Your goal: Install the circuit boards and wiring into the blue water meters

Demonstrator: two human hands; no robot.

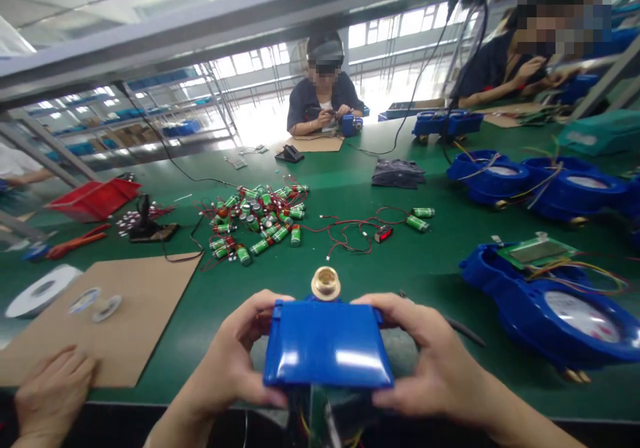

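Between my two hands is a blue plastic water meter housing (327, 341), a brass threaded fitting (326, 283) sticking out at its far end. My left hand (235, 355) grips its left side, fingers behind and thumb at the near edge. On the right side, my right hand (425, 355) holds it the same way. Below the near edge, part of a circuit board (320, 411) and some thin wires show, partly in shadow. Just beyond the fitting, red and black wires (345, 231) lie on the green bench.
A pile of green batteries (260, 218) lies ahead. Open blue meters (560, 308) stand on the right. At left are cardboard (120, 301), a tape roll (43, 291), a red bin (93, 198) and another person's hand (55, 388). A co-worker (325, 95) sits opposite.
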